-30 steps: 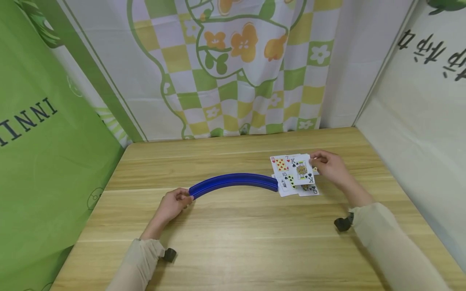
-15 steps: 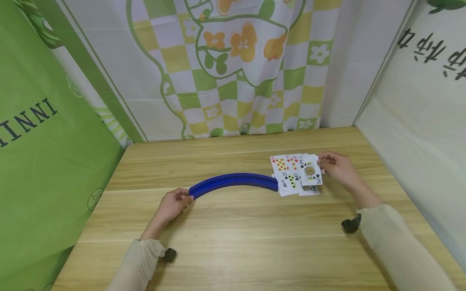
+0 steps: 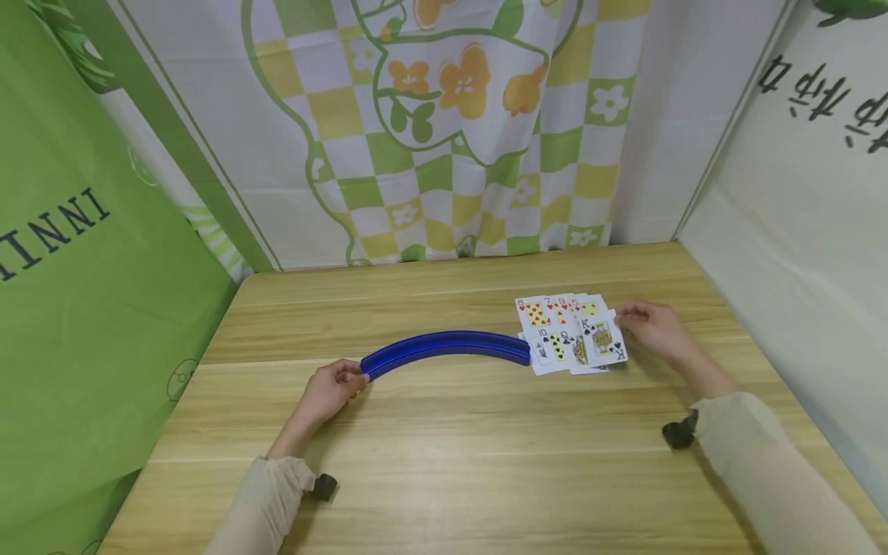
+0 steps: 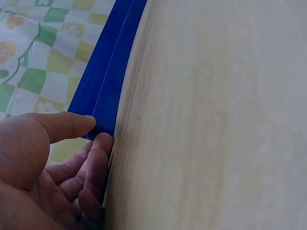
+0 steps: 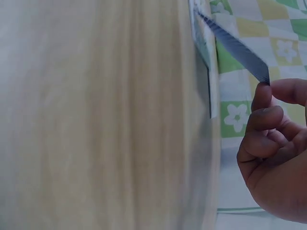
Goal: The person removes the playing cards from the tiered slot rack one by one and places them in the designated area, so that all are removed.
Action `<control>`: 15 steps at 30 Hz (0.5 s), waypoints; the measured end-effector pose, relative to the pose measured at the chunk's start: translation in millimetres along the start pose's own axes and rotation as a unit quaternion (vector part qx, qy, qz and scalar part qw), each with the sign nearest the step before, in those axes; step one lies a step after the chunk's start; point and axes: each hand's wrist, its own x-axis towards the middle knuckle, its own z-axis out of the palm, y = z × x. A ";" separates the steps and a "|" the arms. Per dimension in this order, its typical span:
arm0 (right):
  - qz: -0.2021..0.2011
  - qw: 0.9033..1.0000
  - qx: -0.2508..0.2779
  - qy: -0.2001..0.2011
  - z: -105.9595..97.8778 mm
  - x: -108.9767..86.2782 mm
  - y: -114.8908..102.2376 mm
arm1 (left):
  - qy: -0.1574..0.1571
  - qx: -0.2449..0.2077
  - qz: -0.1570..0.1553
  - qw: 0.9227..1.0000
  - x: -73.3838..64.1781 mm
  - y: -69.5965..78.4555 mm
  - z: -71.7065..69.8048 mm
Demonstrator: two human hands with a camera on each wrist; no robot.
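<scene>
My left hand (image 3: 333,389) pinches the left end of a curved blue card holder (image 3: 444,342) between thumb and fingers; the left wrist view shows the thumb on top of that end. At the right, my right hand (image 3: 655,330) pinches the right edge of a king of spades (image 3: 605,339). That card is tilted over the others, its raised edge in my fingertips in the right wrist view. Beneath it, overlapping playing cards (image 3: 533,314) lie face up in two rows, red cards behind and black ones in front. The holder's right end meets the front row.
The wooden table (image 3: 444,462) stretches in front of and between both arms. A checked, flowered curtain (image 3: 451,177) hangs at its back edge. Cloth walls stand on both sides, a green one (image 3: 83,308) to the left and a white one (image 3: 798,254) to the right.
My right hand has carried the king of spades rightward and slightly toward me, uncovering the nine and five in the back row and the queen in front. The left hand and holder stay still.
</scene>
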 end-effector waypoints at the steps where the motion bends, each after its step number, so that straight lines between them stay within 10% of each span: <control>1: 0.001 1.000 -0.005 -0.006 -0.5 -0.3 1.4 | 0.000 0.000 0.000 1.000 0.2 -0.2 0.1; 15: 0.017 0.994 -0.104 -0.035 -7.7 3.8 15.3 | 0.005 0.006 0.001 1.000 0.0 0.5 0.0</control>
